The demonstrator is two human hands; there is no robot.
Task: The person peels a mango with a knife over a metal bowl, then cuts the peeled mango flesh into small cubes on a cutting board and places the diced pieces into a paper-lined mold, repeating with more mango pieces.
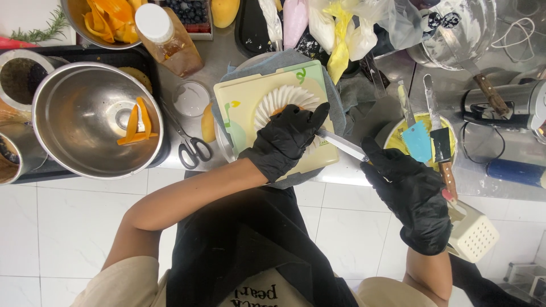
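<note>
A round white cake (280,98) with fluted cream ridges sits on a pale cream and green board (242,96), which lies on a grey cloth (284,58). My left hand (284,139), in a black glove, lies flat over the near side of the cake. A bit of orange shows at its fingertips. My right hand (410,196), also in a black glove, grips the handle of a knife (343,144). The blade points left and reaches my left hand at the board's right edge.
A big steel bowl (79,136) with mango slices (136,122) stands left. Scissors (192,149), a small glass dish (190,98) and a white-capped bottle (170,37) lie between. Right: a bowl of yellow cream (398,133) with a blue scraper (418,142), spatulas, a white perforated box (472,233). Piping bags (335,28) at the back.
</note>
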